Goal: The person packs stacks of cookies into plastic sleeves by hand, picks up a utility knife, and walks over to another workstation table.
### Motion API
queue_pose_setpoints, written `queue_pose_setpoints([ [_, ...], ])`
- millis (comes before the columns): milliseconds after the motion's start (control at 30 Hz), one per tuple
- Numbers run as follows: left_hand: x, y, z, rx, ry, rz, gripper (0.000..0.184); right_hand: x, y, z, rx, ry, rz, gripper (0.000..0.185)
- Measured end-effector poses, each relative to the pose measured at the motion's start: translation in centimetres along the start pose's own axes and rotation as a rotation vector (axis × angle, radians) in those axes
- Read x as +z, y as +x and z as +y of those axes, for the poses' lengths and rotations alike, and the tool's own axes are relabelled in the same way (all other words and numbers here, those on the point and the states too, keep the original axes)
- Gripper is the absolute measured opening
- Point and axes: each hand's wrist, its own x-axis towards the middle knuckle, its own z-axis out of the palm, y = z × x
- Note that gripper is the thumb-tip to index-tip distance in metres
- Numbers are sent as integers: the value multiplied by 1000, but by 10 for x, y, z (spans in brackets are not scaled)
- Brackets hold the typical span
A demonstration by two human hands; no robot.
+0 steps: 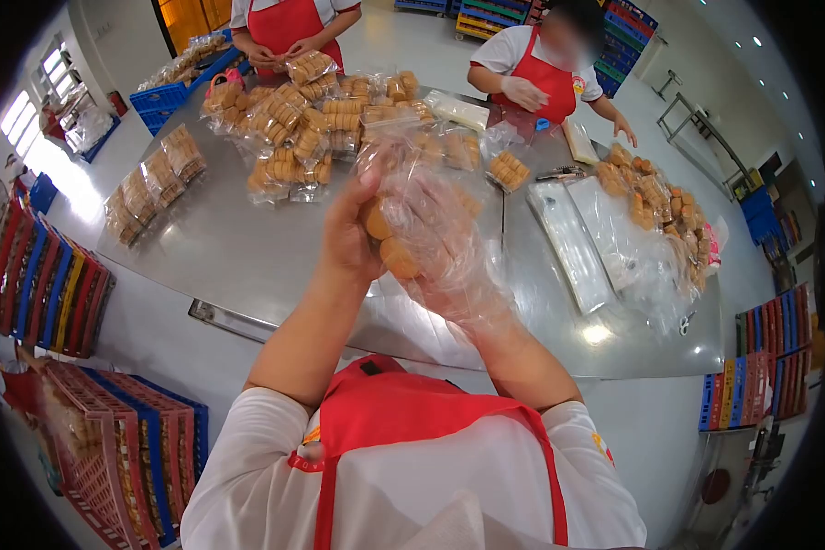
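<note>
Both my hands are raised together above the near part of the steel table. Bare, my left hand is closed around one side of a clear plastic bag with round golden-brown biscuits at it. My right hand, in a clear plastic glove, curls over the biscuits from the other side. Glove and bag film overlap, so I cannot tell exactly where the bag's opening is. Just beyond my hands lies a heap of filled biscuit packs. To the right is a flat stack of clear bags.
The steel table carries a row of packed biscuits at left and loose biscuits on plastic at right. Two people in red aprons stand across it. Crate stacks flank the table; scissors lie near its right edge.
</note>
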Motion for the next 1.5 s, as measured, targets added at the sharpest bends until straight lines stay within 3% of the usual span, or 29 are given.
queue_pose_setpoints([
  [133, -19, -4, -28, 16, -250, -19, 70, 12, -1, 11, 22, -1, -38, 57],
  [233, -11, -26, -61, 47, -233, 262, 64, 30, -14, 23, 59, -49, -14, 55],
  [333, -55, -56, -91, -334, -335, 266, 54, 49, -47, 39, 155, -54, -142, 52],
  [433, -84, -96, -114, -574, -278, 319, 46, 67, -78, 53, 137, -201, -369, 50],
  [533, -112, -102, -131, -692, -258, 483, 32, 87, -114, 67, 75, -274, -630, 52],
  [633, -121, -109, -137, -880, -206, 527, 18, 92, -128, 65, 130, -261, -692, 47],
  [833, -117, -111, -137, -874, -12, 441, 6, 104, -127, 72, 122, -259, -625, 38],
  [1033, -124, -105, -142, -880, -34, 468, 8, 108, -120, 81, 129, -278, -722, 55],
  [1167, -125, -100, -141, -883, -36, 532, 14, 74, -116, 38, 369, -218, -661, 56],
  [1233, -126, -98, -125, -1055, 142, 346, 19, 33, -133, 12, 490, -91, -610, 56],
  [1300, -117, -93, -106, -1161, 386, 99, 24, -13, -185, -19, 636, -28, -431, 32],
  [1333, -105, -88, -93, -1179, 536, -54, 26, -32, -204, -29, 579, -72, -295, 20],
  [1367, -90, -82, -80, -1195, 682, -206, 29, -48, -233, -34, 709, -125, -248, 17],
  [1400, -70, -65, -71, -1098, 851, -354, 32, -57, -255, -36, 846, -174, -203, 16],
  [1500, -39, 14, -73, -738, 1022, -490, 30, -71, -264, -35, 1328, -12, 254, 18],
])
